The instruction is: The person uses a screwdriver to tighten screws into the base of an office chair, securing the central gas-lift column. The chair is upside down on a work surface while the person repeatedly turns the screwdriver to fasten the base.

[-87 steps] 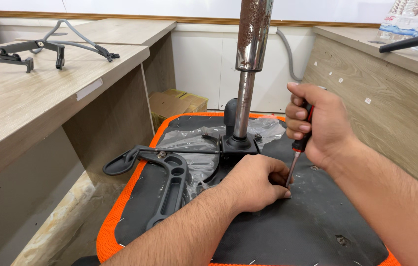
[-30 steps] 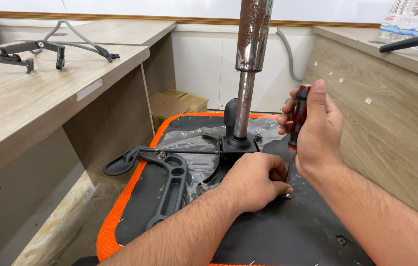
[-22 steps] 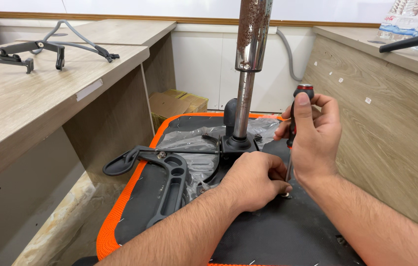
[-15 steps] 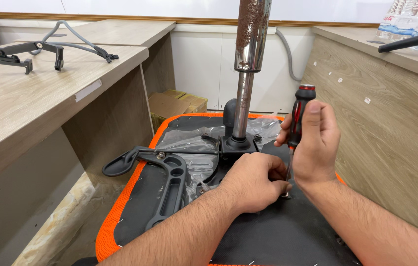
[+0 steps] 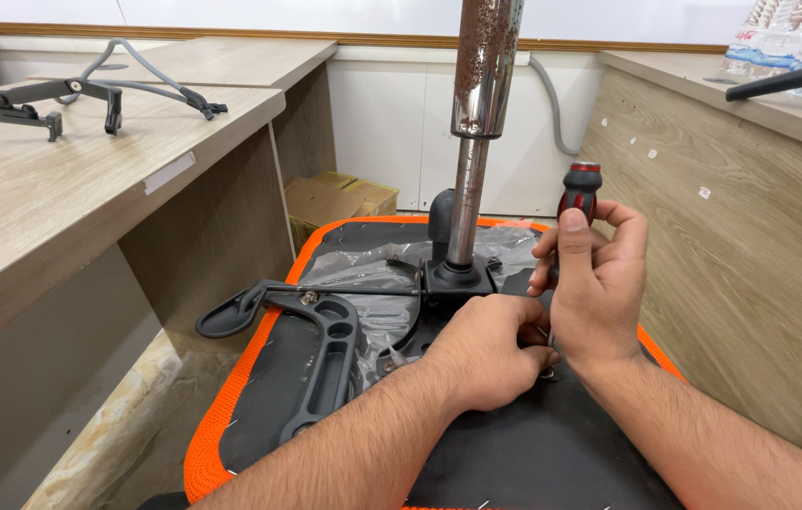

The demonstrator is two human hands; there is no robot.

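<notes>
Right hand (image 5: 597, 288) is wrapping its fingers (image 5: 629, 247) snugly around a screwdriver (image 5: 577, 193), thumb pressing up along the handle. The handle is black with red bands and a red cap, standing pretty much upright, and the top is poking out above the fist. The shaft and tip are hiding behind both hands, so I can't tell what they're touching.

Left hand (image 5: 488, 349) is sitting just beside and a bit nearer, curled down on the underside of the chair seat (image 5: 552, 453), fingertips tucked right at the base of the right hand. Can't tell if it's pinching anything; there's a small bit of metal showing by the knuckles, too small to make out.

The seat is lying upside down, black fabric panel with a bright orange mesh edge (image 5: 221, 425). Just far of the hands a black metal plate (image 5: 457, 280) is carrying the gas cylinder (image 5: 476, 113), chrome and speckled with rust, standing straight up. Crinkly clear plastic wrap (image 5: 372, 274) is bunching around the plate. To the left a black plastic armrest bracket (image 5: 320, 364) with oval cutouts is lying on the seat, with a lever paddle (image 5: 231, 314) sticking out past the orange edge.

Far left, a wood-grain desk (image 5: 61, 208) is holding another black bracket (image 5: 37, 99). A cardboard box (image 5: 339, 200) is sitting on the floor at the back.
</notes>
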